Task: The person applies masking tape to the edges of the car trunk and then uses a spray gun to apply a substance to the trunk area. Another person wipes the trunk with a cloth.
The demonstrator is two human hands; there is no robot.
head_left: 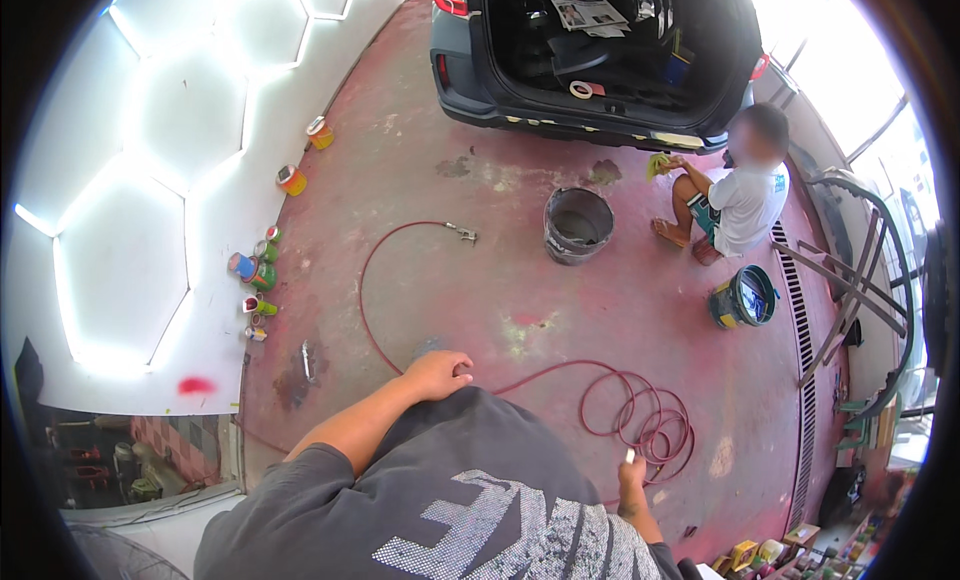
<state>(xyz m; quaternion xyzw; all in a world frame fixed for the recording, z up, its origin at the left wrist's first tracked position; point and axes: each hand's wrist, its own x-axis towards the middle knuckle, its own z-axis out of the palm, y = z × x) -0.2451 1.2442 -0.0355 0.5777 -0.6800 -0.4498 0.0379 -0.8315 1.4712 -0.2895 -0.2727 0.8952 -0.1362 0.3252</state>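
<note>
My left hand (438, 375) is held in front of my dark grey shirt (480, 435), its fingers curled inward; whatever may be inside them is hidden. Lower on the right, my right hand (632, 480) is closed around a small white object (630, 456) that sticks up from its top; its kind is too small to tell. Beyond that hand lies a coiled dark red air hose (640, 430) on the floor. The hose runs behind my left hand and curves forward to a metal spray or blow gun (462, 234).
A dark bucket (578, 230) and a green pail (742, 298) stand ahead. A seated person (745, 195) holds a yellow-green cloth (659, 165) by a car with its trunk open (600, 120). Paint cans (290, 180) line the lit left wall; a drain grate (800, 350) runs along the right.
</note>
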